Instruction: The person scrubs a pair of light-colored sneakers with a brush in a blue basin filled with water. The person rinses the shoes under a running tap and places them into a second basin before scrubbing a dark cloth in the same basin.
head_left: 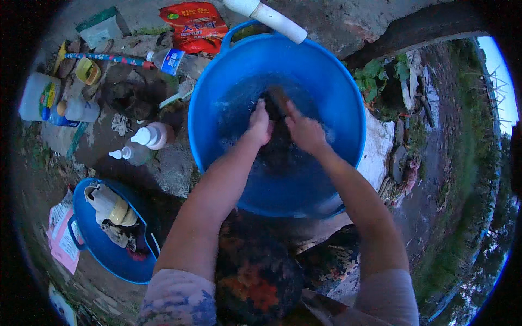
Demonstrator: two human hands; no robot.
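Blue tub (pixel 333 70) of water (pixel 232 111), right hand (pixel 305 133) closed around brown tool (pixel 279 101) at its 11 o'clock, left hand (pixel 261 124) against dark item (pixel 280 133) at its 3 o'clock, grip can't tell, item blurry, also at right hand's 9 o'clock

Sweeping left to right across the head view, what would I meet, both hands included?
Translucent whitish plastic jug, pink bottle with white pump top, bare left hand, brown oblong block, bare right hand, green leafy plant.
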